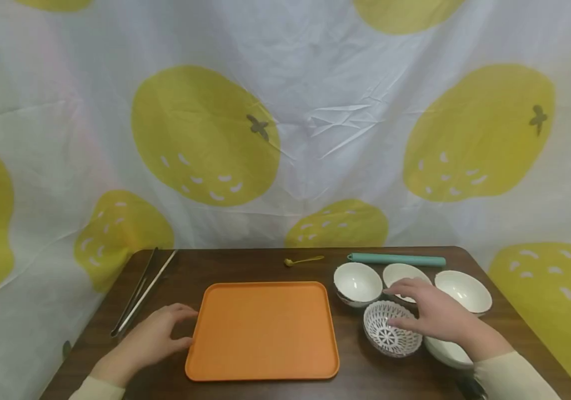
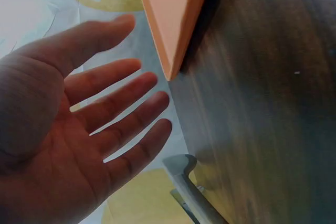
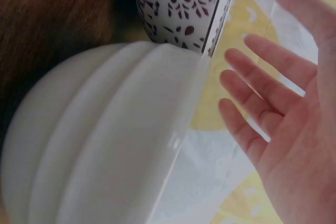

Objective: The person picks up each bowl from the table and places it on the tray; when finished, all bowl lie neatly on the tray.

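Note:
An orange tray (image 1: 263,332) lies flat on the brown table. Just off its left edge is my left hand (image 1: 153,336), fingers extended and slightly bent; in the left wrist view the palm (image 2: 79,129) holds nothing. My right hand (image 1: 437,311) hovers over a group of bowls, its fingers spread and empty. Beneath it sits a bowl with a dark lattice pattern (image 1: 392,333). White bowls stand around it: one at the left (image 1: 357,283), one behind, partly covered by my fingers (image 1: 405,273), one at the right (image 1: 464,291), and one partly hidden under my wrist (image 1: 447,353).
Long tongs (image 1: 138,305) lie left of the tray, near the table's left edge. Behind the tray is a small gold spoon (image 1: 305,260). A teal rod-shaped item (image 1: 397,259) lies behind the bowls. A lemon-print curtain (image 1: 295,139) hangs at the table's back.

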### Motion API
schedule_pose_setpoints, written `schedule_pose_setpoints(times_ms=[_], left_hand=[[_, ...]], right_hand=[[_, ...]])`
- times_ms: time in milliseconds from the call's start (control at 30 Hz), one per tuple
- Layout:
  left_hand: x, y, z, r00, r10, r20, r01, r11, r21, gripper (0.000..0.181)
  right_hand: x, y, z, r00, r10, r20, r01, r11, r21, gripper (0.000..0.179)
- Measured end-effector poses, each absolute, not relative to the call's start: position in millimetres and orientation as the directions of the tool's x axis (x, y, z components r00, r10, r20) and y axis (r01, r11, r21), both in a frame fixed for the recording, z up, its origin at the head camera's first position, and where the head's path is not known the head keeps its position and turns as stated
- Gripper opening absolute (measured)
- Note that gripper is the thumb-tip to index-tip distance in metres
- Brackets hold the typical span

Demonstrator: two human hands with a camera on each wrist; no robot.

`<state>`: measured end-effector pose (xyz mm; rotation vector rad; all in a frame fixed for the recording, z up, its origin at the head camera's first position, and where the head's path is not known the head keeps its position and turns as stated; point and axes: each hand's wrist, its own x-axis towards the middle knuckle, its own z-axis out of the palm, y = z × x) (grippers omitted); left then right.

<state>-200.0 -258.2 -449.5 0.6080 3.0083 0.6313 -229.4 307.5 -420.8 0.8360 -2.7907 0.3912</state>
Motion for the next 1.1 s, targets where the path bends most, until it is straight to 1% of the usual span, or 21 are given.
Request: schedule_pose_setpoints(times_ms=[133, 367, 533, 700, 900, 967, 1100], left_hand=[[-194, -262, -454, -0.9, 0.43, 0.072, 0.425, 0.827, 0.367, 0.057], [-190, -267, -458, -0.9, 0.435, 0.022, 0.411, 0.831, 0.374, 0.065], [-189, -267, -461, -0.894, 0.449, 0.011, 0.419, 0.825, 0.38, 0.07], [-189, -267, -461, -0.889, 0.457, -0.035, 0.405, 0.819, 0.408, 0.073], [-189, -267, -461, -0.891, 0.448, -0.071, 0.382, 0.826, 0.414, 0.075], [-188, -266, -461, -0.892, 0.447, -0.072, 0.382, 0.828, 0.411, 0.075], [-187, -264, -461, -0.893, 0.445, -0.066, 0.383, 0.829, 0.407, 0.075]], right_hand=[[-227, 308, -423, -0.791, -0.556, 0.257, -0.603, 0.779, -0.172, 0.069], [-227, 307, -426, -0.755, -0.602, 0.261, -0.647, 0.748, -0.146, 0.081], [-226, 308, -428, -0.755, -0.606, 0.251, -0.647, 0.751, -0.134, 0.09], [-224, 308, -429, -0.751, -0.614, 0.243, -0.65, 0.753, -0.106, 0.101], [-222, 307, -431, -0.779, -0.597, 0.192, -0.623, 0.773, -0.124, 0.113], [-222, 307, -431, -0.783, -0.593, 0.187, -0.618, 0.775, -0.132, 0.114], [-224, 307, -433, -0.763, -0.605, 0.228, -0.638, 0.76, -0.122, 0.11]])
